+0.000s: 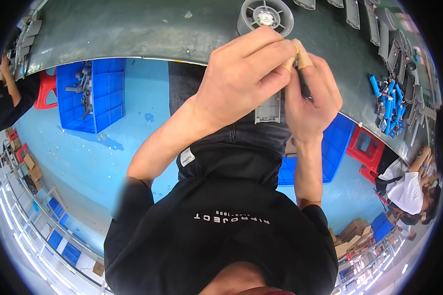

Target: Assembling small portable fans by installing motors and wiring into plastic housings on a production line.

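My left hand [241,73] and right hand [312,96] come together over the near edge of the worktop [133,32], fingers curled in a pinch with the tips meeting; whatever sits between them is too small and hidden for me to tell. Yellow bands [305,66] ring some of my fingers. Just beyond my left knuckles, a round gray spoked part [286,20] with a pale hub lies on the worktop. Below my fingers, between my wrists, a gray rectangular piece [268,114] shows over my lap; I can't tell what supports it. Toward the worktop's right end lies a heap of blue cylinders [390,105], beside rows of gray parts [371,22]. On the floor to my left, a blue crate [109,91] holds more gray pieces.
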`<state>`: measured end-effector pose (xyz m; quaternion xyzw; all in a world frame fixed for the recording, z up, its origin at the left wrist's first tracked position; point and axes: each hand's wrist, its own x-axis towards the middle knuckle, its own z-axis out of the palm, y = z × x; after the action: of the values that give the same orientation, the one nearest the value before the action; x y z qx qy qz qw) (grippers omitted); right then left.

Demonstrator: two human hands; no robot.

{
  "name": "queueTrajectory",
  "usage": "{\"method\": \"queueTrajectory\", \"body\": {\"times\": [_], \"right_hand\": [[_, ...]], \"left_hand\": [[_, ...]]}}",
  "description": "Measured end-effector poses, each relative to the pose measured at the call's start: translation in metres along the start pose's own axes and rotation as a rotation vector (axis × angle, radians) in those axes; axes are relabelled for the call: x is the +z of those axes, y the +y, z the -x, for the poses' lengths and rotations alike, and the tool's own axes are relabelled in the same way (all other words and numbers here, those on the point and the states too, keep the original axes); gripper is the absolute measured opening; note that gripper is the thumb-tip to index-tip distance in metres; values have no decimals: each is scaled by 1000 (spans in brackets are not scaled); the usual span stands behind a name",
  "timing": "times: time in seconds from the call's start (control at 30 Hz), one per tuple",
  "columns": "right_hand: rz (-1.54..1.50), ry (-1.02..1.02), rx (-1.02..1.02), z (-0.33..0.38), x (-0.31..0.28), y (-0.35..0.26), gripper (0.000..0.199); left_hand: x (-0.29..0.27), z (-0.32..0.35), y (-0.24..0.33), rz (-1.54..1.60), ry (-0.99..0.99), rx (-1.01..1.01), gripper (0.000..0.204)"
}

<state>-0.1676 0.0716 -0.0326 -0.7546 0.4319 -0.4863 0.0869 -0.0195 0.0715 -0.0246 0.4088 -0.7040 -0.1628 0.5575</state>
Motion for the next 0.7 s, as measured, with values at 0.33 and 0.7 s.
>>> {"method": "queueTrajectory", "body": {"times": [0.33,0.7], "right_hand": [[-44,-5,7,-2,-2,-2,31],[-377,-233,536,-8,-23,-16,27]], "left_hand": [[-6,-3,6,-23,-38,-13,22],[-39,-41,-9,-144,-259,-152,58]]}}
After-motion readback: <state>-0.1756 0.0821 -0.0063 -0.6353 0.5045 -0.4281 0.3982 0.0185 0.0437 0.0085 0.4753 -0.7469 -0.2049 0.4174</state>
